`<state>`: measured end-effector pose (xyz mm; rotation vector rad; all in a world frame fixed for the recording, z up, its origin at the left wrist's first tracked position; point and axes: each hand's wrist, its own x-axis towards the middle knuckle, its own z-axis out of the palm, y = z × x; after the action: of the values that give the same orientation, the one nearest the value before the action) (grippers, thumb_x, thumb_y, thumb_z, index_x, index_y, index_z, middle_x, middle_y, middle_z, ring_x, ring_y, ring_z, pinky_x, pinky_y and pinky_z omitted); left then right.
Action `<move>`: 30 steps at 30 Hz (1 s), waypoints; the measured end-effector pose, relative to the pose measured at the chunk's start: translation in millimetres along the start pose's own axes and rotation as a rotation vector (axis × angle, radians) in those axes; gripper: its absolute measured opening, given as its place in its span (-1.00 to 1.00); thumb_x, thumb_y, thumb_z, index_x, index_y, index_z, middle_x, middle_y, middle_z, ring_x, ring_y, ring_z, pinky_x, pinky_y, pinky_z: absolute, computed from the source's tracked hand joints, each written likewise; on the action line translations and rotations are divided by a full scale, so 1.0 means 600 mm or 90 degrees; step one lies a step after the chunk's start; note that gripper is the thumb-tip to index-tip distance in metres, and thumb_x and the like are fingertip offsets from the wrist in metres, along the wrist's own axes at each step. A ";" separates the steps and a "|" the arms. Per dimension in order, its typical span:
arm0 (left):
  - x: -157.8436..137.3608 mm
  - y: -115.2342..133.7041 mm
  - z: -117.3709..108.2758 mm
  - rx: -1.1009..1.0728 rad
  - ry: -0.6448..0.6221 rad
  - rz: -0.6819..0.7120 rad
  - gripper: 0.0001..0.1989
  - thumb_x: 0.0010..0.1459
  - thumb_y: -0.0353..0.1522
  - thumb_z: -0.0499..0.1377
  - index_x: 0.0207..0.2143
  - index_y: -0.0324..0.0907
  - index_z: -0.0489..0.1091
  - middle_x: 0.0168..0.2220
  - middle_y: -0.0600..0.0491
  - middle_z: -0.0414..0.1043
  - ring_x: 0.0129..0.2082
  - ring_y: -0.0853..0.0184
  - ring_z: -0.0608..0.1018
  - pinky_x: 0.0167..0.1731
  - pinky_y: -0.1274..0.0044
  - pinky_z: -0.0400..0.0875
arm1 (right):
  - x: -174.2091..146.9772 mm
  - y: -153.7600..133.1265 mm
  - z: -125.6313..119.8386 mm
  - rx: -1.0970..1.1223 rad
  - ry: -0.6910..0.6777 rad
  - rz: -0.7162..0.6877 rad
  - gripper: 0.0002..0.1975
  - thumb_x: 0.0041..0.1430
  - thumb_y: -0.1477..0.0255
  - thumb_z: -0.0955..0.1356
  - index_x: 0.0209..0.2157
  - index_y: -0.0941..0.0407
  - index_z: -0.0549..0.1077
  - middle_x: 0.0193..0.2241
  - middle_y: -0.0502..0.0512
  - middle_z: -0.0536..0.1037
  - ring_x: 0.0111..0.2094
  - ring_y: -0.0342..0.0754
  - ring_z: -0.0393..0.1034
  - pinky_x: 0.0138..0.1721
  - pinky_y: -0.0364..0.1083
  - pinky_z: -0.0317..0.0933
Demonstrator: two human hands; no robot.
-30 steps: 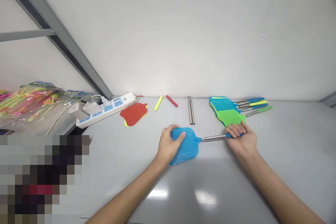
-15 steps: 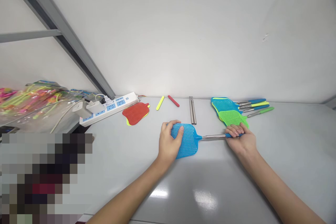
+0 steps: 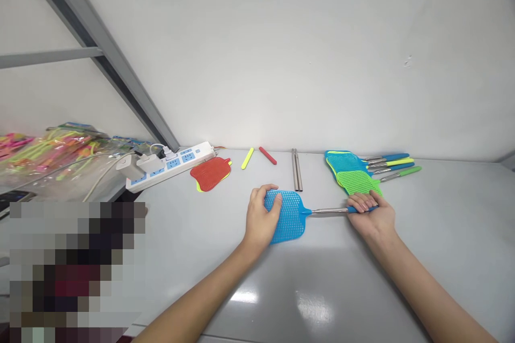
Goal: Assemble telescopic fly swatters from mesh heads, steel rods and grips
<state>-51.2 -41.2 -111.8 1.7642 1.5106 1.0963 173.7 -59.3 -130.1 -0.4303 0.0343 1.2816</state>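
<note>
A blue fly swatter lies crosswise in front of me, with a perforated head, a metal rod and a blue grip. My left hand is closed around the left side of its head, thumb on top. Around the blue grip at the other end, my right hand has its fingers wrapped, palm turned up. Just behind that hand is a pile of swatters, a green one uppermost, with blue and yellow ones under it. Their handles point right.
Two metal tubes lie near the wall, left of them a red grip and a yellow grip. A red swatter head rests over a yellow one. Behind is a white power strip with plugs and cables; bagged items sit far left.
The whole scene has shifted slightly right in the view. Both hands keep the same hold on the blue fly swatter.
</note>
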 end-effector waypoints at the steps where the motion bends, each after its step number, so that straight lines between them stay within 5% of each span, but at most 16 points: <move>1: 0.000 -0.001 0.000 -0.001 -0.001 -0.001 -0.78 0.05 -0.30 -0.01 -0.24 -0.13 0.29 -0.27 0.05 0.28 -0.19 0.35 0.35 -0.13 0.50 0.18 | 0.000 0.000 -0.001 0.004 -0.004 0.001 -0.68 -0.07 0.57 0.16 -0.67 0.10 -0.18 -0.81 -0.16 -0.03 -0.80 -0.26 -0.05 -0.80 -0.24 -0.05; 10: 0.002 0.000 -0.003 -0.019 -0.001 -0.003 -0.79 0.03 -0.30 0.00 -0.26 -0.12 0.29 -0.27 0.05 0.29 -0.18 0.34 0.35 -0.12 0.49 0.17 | -0.002 -0.001 -0.001 0.032 -0.004 0.018 -0.69 -0.09 0.56 0.16 -0.67 0.10 -0.18 -0.81 -0.18 -0.13 -0.82 -0.26 -0.12 -0.82 -0.23 -0.09; 17: 0.008 0.000 -0.007 -0.045 -0.038 -0.096 -0.80 0.01 -0.32 0.02 -0.28 -0.15 0.31 -0.26 0.03 0.33 -0.17 0.32 0.35 -0.12 0.46 0.15 | -0.004 0.002 0.008 0.011 -0.048 0.027 -0.71 -0.03 0.59 0.18 -0.65 0.11 -0.09 -0.75 -0.17 -0.06 -0.76 -0.27 -0.03 -0.75 -0.26 0.00; 26: 0.040 -0.013 -0.043 -0.024 0.039 -0.120 -0.77 0.01 -0.27 0.01 -0.25 -0.12 0.30 -0.22 0.04 0.33 -0.17 0.30 0.35 -0.14 0.44 0.17 | -0.012 0.033 0.023 -0.341 -0.044 0.002 -0.84 -0.03 0.44 0.22 -0.63 0.14 0.23 -0.65 0.00 0.28 -0.60 -0.11 0.24 -0.59 -0.09 0.22; 30: 0.044 -0.016 -0.045 -0.030 0.036 -0.116 -0.78 0.01 -0.27 0.02 -0.28 -0.13 0.30 -0.24 0.05 0.35 -0.20 0.31 0.37 -0.16 0.45 0.20 | -0.024 0.049 0.022 -0.472 -0.018 0.091 -0.64 -0.02 0.31 0.15 -0.81 0.11 0.12 -0.84 -0.05 0.10 -0.77 -0.12 0.10 -0.76 -0.11 0.08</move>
<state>-78.4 -15.7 -100.7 1.5419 1.6316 1.0881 139.3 -61.8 -122.6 -1.0574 -0.4542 1.4173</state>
